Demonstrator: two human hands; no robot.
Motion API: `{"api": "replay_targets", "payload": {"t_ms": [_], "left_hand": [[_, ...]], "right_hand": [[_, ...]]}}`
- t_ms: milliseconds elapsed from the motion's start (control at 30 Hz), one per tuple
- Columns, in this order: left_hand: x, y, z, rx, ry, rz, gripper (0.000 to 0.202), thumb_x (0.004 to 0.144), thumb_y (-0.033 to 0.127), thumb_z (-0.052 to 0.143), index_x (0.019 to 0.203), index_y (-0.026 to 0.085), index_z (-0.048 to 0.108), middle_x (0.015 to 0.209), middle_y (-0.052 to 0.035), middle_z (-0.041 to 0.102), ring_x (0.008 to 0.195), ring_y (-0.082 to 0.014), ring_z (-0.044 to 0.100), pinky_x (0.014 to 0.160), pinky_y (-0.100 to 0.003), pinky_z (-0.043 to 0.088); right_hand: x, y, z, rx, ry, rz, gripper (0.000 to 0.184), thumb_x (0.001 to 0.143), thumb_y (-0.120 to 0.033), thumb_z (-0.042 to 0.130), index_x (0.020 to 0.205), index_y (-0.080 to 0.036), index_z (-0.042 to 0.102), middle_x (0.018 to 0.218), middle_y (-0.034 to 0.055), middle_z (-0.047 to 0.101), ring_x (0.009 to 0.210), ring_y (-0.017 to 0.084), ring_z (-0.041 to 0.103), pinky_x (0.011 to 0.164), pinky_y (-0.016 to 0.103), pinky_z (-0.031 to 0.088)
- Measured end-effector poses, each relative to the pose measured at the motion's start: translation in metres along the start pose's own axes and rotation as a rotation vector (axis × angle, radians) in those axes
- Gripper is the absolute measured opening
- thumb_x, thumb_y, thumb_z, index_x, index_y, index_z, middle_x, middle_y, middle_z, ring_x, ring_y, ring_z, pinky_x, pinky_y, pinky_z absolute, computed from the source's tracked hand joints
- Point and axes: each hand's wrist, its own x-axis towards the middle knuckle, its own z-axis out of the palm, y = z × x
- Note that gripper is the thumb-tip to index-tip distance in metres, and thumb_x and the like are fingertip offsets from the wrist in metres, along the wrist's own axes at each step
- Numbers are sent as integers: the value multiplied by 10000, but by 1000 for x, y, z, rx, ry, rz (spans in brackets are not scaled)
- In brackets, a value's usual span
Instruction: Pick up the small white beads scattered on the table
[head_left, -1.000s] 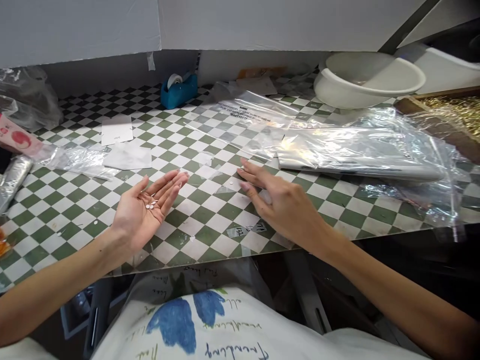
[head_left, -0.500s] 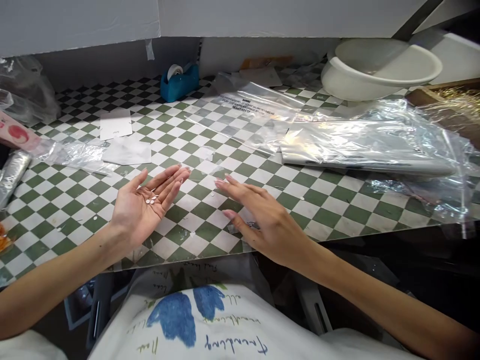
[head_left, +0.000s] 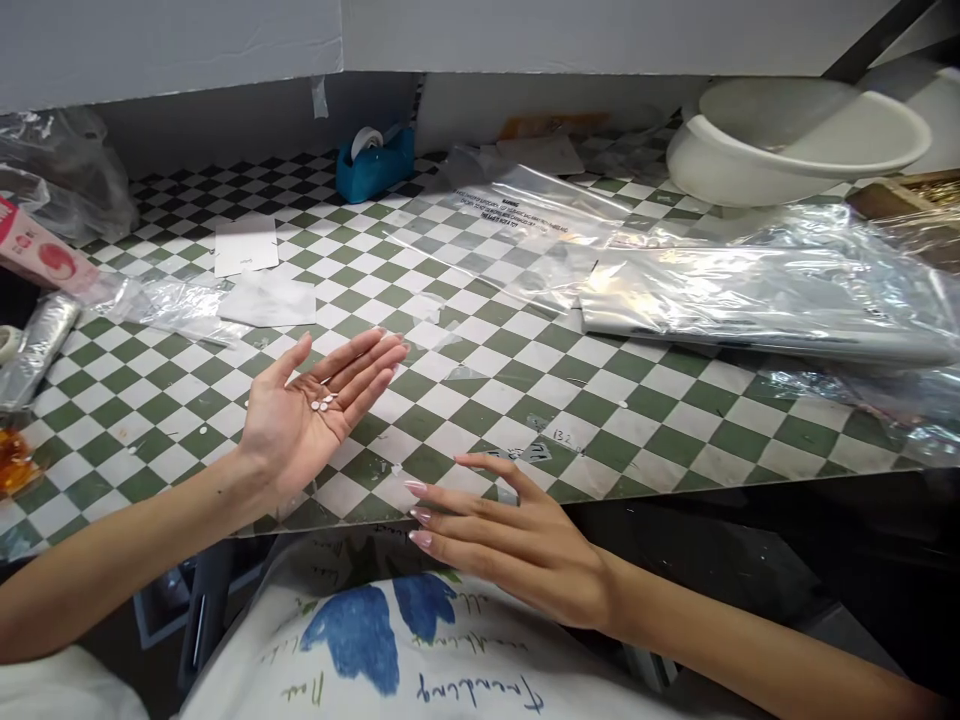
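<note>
There's the left hand (head_left: 296, 430), palm up, fingers open and loosely spread, cradling a short slanting row of small white discs (head_left: 323, 403) just below the fingers! The right hand (head_left: 517, 555) is palm down, its fingers open and gripping nothing, down and to the right of that palm. Its fingertips (head_left: 421, 539) point left along the near edge of the checkered tabletop (head_left: 480, 420), well apart from the discs.

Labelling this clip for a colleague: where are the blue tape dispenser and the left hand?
Blue tape dispenser (head_left: 375, 175): head view, on its body.
Left hand (head_left: 289, 430): head view, on its palm.
</note>
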Motion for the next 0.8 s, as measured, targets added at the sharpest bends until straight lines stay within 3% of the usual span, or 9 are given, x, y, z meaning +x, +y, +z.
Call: {"api": "replay_targets", "payload": {"t_ms": [133, 267, 367, 433, 533, 600, 700, 800], "left_hand": [[-1, -6, 0, 39, -53, -48, 599, 1122, 389, 348, 1458, -43, 591, 1154, -209, 812, 1054, -279, 810, 867, -331, 687], [2, -9, -1, 40, -83, -113, 624, 1116, 433, 347, 1347, -48, 672, 1153, -214, 808, 1039, -279, 807, 875, -341, 681], [1, -7, -2, -1, -26, -124, 596, 1116, 407, 357, 1307, -48, 689, 944, -181, 808, 787, -206, 783, 714, -263, 658], [-1, -7, -3, -33, -3, -131, 557, 1119, 375, 358, 1292, -33, 695, 795, -124, 754, 568, -133, 656, 596, -218, 604], [-7, -10, -5, -60, 8, -126, 510, 1123, 344, 361, 1203, -3, 725, 708, -61, 677, 457, -83, 508, 576, -203, 589], [-11, -11, -4, -25, 24, -117, 499, 1124, 335, 367, 1094, 12, 747, 730, -74, 688, 518, -100, 589, 598, -216, 612], [-17, -3, -2, 13, 51, -45, 488, 1126, 312, 367, 1005, 42, 755, 866, -127, 763, 743, -161, 757, 696, -256, 666], [-24, 23, -6, -19, 83, 153, 492, 1139, 285, 325, 1040, 58, 750, 990, -153, 804, 904, -202, 811, 807, -310, 690]], "right_hand": [[33, 6, -19, 74, 26, 88, 226, 1032, -35, 579, 1183, -162, 689, 1041, 35, 838, 1291, 178, 708, 1188, 402, 485], [70, 24, -15, -41, 73, 13, 269, 951, -44, 729, 1172, -195, 704, 1013, 18, 840, 1122, 197, 773, 1061, 405, 547], [86, 39, 5, -149, 173, -30, 197, 988, -80, 702, 1116, -227, 731, 971, -12, 837, 997, 175, 771, 937, 377, 557], [91, 45, 15, -172, 176, -20, 182, 1020, -101, 669, 1093, -253, 740, 976, -33, 835, 985, 167, 757, 880, 371, 531], [97, 46, 18, -125, 158, 0, 122, 1026, -147, 684, 1081, -248, 726, 952, -44, 827, 928, 158, 729, 853, 375, 511], [103, 45, 13, -78, 168, -24, 95, 1007, -188, 724, 1086, -240, 711, 917, -37, 814, 876, 158, 703, 835, 375, 528], [117, 48, 5, 18, 197, -68, 216, 970, -198, 769, 1163, -248, 684, 960, -9, 799, 904, 177, 720, 807, 370, 592], [131, 59, 4, 130, 388, -71, 367, 957, -108, 754, 1261, -281, 641, 1120, 1, 752, 955, 168, 749, 813, 341, 647]]}}
